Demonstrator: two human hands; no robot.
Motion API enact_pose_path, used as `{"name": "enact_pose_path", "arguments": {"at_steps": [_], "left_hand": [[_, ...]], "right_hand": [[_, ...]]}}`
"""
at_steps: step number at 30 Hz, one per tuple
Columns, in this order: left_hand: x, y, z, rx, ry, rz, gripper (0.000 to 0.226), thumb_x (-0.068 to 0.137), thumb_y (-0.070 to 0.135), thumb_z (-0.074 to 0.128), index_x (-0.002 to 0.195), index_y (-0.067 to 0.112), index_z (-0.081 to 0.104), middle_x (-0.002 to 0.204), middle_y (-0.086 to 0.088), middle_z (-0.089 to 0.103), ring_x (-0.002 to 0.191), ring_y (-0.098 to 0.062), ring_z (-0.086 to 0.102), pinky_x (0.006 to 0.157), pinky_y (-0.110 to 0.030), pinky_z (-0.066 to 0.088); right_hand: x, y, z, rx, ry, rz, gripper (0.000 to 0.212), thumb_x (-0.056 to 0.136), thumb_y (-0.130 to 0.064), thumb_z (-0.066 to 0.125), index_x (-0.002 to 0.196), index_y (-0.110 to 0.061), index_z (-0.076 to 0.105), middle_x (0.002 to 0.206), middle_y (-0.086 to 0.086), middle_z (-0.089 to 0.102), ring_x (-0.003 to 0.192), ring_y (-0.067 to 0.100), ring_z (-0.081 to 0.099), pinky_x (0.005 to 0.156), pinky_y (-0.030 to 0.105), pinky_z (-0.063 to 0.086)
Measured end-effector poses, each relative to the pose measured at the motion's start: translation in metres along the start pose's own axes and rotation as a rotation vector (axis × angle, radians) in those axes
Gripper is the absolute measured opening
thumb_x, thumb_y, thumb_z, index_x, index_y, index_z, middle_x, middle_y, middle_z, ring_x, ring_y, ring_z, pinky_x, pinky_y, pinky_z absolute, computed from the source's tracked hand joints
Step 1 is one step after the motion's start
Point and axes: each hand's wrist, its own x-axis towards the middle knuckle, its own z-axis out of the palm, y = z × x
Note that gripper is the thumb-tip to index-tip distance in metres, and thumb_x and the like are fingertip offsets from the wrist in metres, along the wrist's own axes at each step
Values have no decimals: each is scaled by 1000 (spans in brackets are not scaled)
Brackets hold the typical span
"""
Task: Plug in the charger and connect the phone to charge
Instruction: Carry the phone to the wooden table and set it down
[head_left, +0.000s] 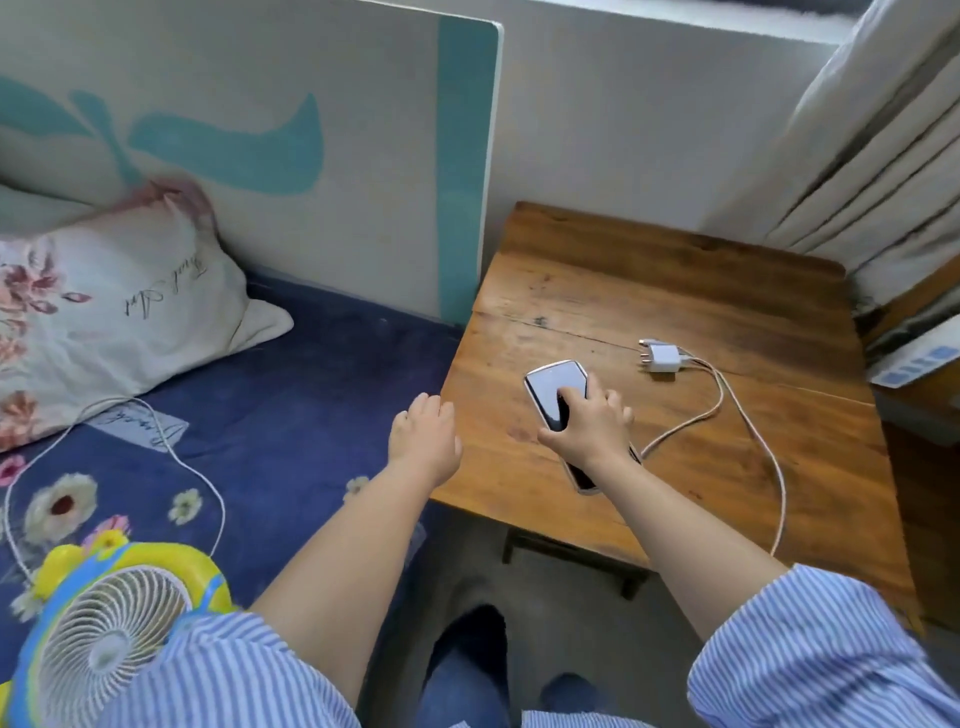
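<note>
Right hand (589, 421) presses down on the phone (558, 392), fingers spread over its dark screen and thumb at its left edge, the phone lying flat on the wooden surface (675, 291). Left hand (423, 434) hangs loose with its grip apart and holding nothing, at the surface's left edge. Farther right, the white charger (662, 357) lies unplugged, its cable (753, 431) looping toward the phone.

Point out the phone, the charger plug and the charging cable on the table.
phone (556, 382), head view, upper part of its dark screen.
charger plug (664, 357), head view, white body.
charging cable (691, 420), head view, the loop lying on the wood.
</note>
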Motion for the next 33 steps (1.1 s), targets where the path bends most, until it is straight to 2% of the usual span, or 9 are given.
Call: {"name": "enact_pose_path", "arguments": {"at_steps": [3,6,10,12,16,21,26,29,33], "left_hand": [[22,-7,24,-62,-93,-5,26,92,21,40,112,7,47,123,-9,49,118,-24,43,94,-36,40],[41,-14,53,-129,-164,-15,27,92,20,39,115,7,45,127,-10,48,121,-25,41,97,-35,38],[55,-20,92,-227,-224,-59,54,96,26,34,143,6,17,156,-10,14,145,-22,8,118,-34,16],[57,-22,111,-233,-254,-66,58,97,29,31,146,7,7,158,-10,2,146,-21,-1,119,-33,8],[54,-25,137,-219,-283,-63,63,98,32,28,145,5,-4,157,-11,-10,144,-22,-12,118,-34,-4],[51,-25,146,-216,-307,-59,63,98,32,26,144,5,-7,157,-11,-12,144,-22,-14,117,-34,-7],[54,-24,138,-160,-339,-67,65,97,35,28,145,5,-4,157,-12,-8,145,-23,-9,119,-36,-1],[57,-17,123,-83,-319,-62,64,96,34,33,145,6,5,158,-11,1,145,-23,-2,119,-39,6],[71,6,99,24,-266,56,61,96,32,35,145,7,8,157,-9,8,145,-23,2,119,-40,10]], "right_hand": [[28,-5,25,27,-36,22,42,74,-43,65,101,-14,52,134,14,38,109,35,38,91,43,32],[52,-6,55,15,-97,30,48,78,-41,63,116,-17,46,145,14,27,119,37,33,98,47,30],[78,-8,91,1,-131,19,57,80,-36,61,128,-19,36,149,14,21,124,37,29,103,49,28],[91,-11,106,4,-134,2,58,80,-35,62,130,-20,34,151,14,18,127,38,27,104,50,26],[103,-13,128,24,-114,-15,60,80,-33,63,131,-18,35,152,16,14,130,39,23,105,51,25],[101,-9,138,22,-106,-34,61,81,-34,63,132,-17,34,153,19,13,133,40,21,106,52,25],[99,1,131,39,-211,-62,63,86,-38,56,138,-20,25,155,13,5,139,34,10,112,50,19],[93,13,113,83,-250,-21,58,89,-34,51,138,-18,25,154,14,9,140,31,10,112,49,19],[82,38,81,126,-215,68,49,91,-25,48,135,-12,32,152,15,18,139,31,14,112,47,22]]}}
